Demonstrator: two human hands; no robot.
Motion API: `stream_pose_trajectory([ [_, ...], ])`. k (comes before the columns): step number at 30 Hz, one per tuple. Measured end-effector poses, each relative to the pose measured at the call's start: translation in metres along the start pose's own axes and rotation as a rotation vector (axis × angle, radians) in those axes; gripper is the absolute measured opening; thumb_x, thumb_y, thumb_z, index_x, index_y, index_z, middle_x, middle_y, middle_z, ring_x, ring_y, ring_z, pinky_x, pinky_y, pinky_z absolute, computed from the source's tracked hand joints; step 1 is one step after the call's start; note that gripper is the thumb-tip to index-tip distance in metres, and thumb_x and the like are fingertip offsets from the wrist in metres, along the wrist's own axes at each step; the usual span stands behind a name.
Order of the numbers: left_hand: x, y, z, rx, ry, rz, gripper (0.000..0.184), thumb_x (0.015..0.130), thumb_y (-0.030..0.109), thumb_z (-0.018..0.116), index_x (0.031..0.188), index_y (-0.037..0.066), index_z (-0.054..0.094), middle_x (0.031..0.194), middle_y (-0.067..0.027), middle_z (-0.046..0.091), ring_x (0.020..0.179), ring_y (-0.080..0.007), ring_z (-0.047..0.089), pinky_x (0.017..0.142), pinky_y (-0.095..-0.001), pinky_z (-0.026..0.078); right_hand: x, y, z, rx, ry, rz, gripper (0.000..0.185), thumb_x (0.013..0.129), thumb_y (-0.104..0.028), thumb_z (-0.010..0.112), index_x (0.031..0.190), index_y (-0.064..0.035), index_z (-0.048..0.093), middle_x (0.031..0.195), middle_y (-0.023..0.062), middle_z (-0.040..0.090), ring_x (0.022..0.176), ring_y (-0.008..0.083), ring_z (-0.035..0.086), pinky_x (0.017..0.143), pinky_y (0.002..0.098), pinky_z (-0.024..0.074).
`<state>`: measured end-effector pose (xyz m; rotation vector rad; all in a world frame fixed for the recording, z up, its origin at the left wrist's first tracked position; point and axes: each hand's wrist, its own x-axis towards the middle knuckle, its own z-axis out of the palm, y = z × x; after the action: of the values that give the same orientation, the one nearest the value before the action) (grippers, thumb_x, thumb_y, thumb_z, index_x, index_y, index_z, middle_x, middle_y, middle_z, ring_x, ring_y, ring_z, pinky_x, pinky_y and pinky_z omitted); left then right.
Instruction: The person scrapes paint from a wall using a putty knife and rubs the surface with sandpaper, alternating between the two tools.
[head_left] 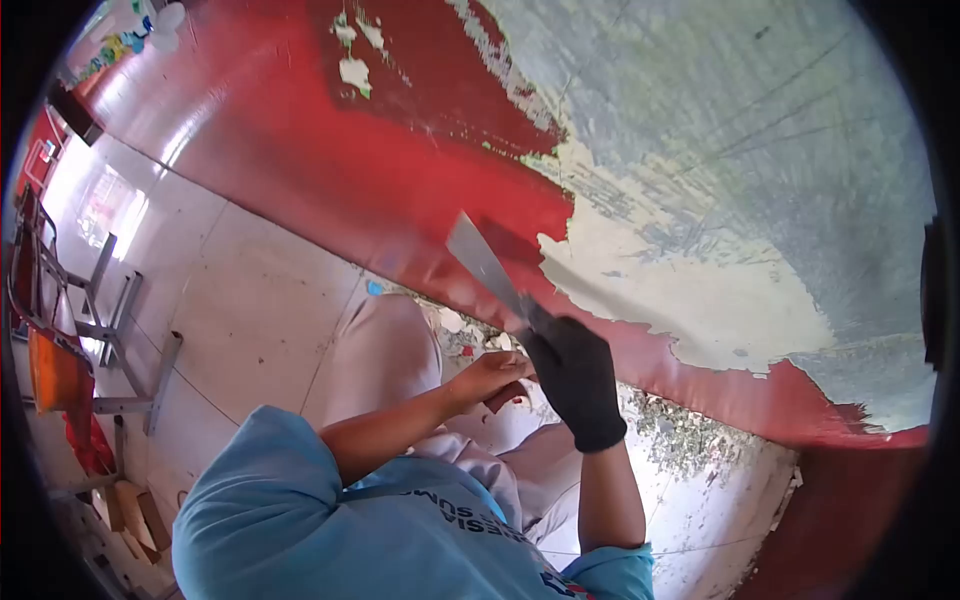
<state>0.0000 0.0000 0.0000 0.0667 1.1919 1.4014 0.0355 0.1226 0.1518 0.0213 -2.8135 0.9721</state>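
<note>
My right hand (578, 385), in a black glove, is closed around the handle of a putty knife (487, 265). The wide metal blade points up and left, in front of the red painted part of the wall (400, 180). Bare and curled, my left hand (490, 376) is close beside the glove, above my lap. A reddish-brown paint flake (505, 396) shows at its fingers and looks held there. Part of that flake is hidden by the hand. Right of the blade, the paint is off a large pale grey-green patch (690, 290) with a ragged edge.
Paint chips and crumbs (690, 435) lie on the white tiled floor (260, 290) along the wall's foot. At the left stands a metal-legged chair (105, 330) with an orange item (58, 372) on it. A cardboard box (140, 515) is below it. My bent knee (385, 345) is near the wall.
</note>
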Motion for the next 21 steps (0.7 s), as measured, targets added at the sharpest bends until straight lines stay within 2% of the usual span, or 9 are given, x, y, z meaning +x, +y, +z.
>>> stream_pose_trajectory([
  [2,0.012,-0.016,-0.013,-0.075,-0.023,0.179,0.034,0.089,0.024,0.062,0.112,0.001,0.057,0.1,-0.0125,0.065,0.087,-0.0167,0.063,0.076,-0.0276,0.051,-0.031,0.026,0.011,-0.047,0.015,0.082,0.026,0.083,-0.012,0.06,0.108,-0.0024,0.061,0.077,0.0162,0.062,0.071,0.0311,0.061,0.063,0.0377,0.048],
  [3,0.0,-0.021,-0.008,-0.059,-0.016,0.183,0.034,0.089,0.024,0.062,0.112,0.001,0.057,0.1,-0.0125,0.065,0.087,-0.0167,0.063,0.076,-0.0276,0.051,-0.058,0.029,0.007,-0.044,0.035,0.135,0.025,0.084,-0.012,0.06,0.106,-0.0014,0.061,0.078,0.0165,0.062,0.072,0.0317,0.061,0.064,0.0376,0.0481],
  [5,0.007,-0.027,-0.01,-0.091,-0.088,0.292,0.032,0.089,0.022,0.062,0.111,-0.001,0.057,0.102,-0.0107,0.065,0.091,-0.016,0.062,0.077,-0.0272,0.051,-0.114,0.063,0.02,0.089,0.045,0.336,0.03,0.085,-0.014,0.061,0.113,-0.0021,0.06,0.076,0.0127,0.063,0.065,0.0228,0.062,0.06,0.0324,0.0483],
  [7,0.009,-0.02,0.0,-0.047,-0.132,0.329,0.038,0.087,0.027,0.065,0.11,-0.002,0.056,0.103,-0.0086,0.064,0.083,-0.0165,0.064,0.072,-0.0267,0.052,-0.131,0.038,0.009,0.355,-0.035,0.718,0.038,0.087,-0.015,0.06,0.123,-0.0038,0.056,0.073,0.0067,0.063,0.058,0.0111,0.057,0.054,0.0262,0.0465],
  [9,-0.005,0.0,0.011,-0.053,-0.061,0.127,0.038,0.086,0.028,0.066,0.109,-0.001,0.057,0.094,-0.0081,0.064,0.079,-0.0136,0.063,0.069,-0.0259,0.052,-0.158,0.046,0.027,0.671,0.024,0.768,0.045,0.089,-0.015,0.058,0.132,-0.0062,0.049,0.07,0.0024,0.06,0.056,0.0044,0.051,0.051,0.0224,0.0436],
  [11,-0.011,0.008,0.026,-0.238,-0.009,0.258,0.033,0.086,0.029,0.066,0.103,0.001,0.061,0.082,-0.0052,0.064,0.07,-0.0112,0.063,0.059,-0.024,0.051,-0.168,0.041,0.037,0.74,0.065,0.77,0.046,0.089,-0.017,0.057,0.133,-0.0073,0.048,0.07,0.0019,0.061,0.056,0.0054,0.051,0.051,0.0229,0.044],
  [14,-0.013,0.015,0.011,-0.052,0.055,0.26,0.032,0.087,0.03,0.065,0.101,0.002,0.062,0.079,-0.005,0.065,0.067,-0.0105,0.062,0.052,-0.0223,0.047,-0.174,0.03,0.031,0.731,0.08,0.799,0.047,0.09,-0.019,0.057,0.134,-0.0098,0.046,0.072,0.0006,0.061,0.058,0.0046,0.051,0.053,0.0214,0.044],
  [17,-0.003,0.019,-0.005,-0.144,0.154,0.373,0.03,0.088,0.028,0.063,0.098,0.0,0.061,0.087,-0.0112,0.064,0.077,-0.0157,0.064,0.064,-0.0264,0.053,-0.183,0.035,0.022,0.767,0.132,0.784,0.047,0.089,-0.018,0.057,0.135,-0.011,0.046,0.073,0.0004,0.062,0.059,0.0039,0.051,0.053,0.0204,0.044],
  [21,-0.028,0.054,0.015,0.021,0.136,0.303,0.029,0.09,0.026,0.06,0.1,-0.001,0.06,0.089,-0.0128,0.064,0.078,-0.0167,0.064,0.064,-0.0269,0.054,-0.188,0.037,-0.002,0.717,0.167,0.757,0.049,0.089,-0.019,0.059,0.136,-0.0134,0.045,0.076,-0.0009,0.063,0.059,0.0023,0.051,0.055,0.0191,0.0444],
])
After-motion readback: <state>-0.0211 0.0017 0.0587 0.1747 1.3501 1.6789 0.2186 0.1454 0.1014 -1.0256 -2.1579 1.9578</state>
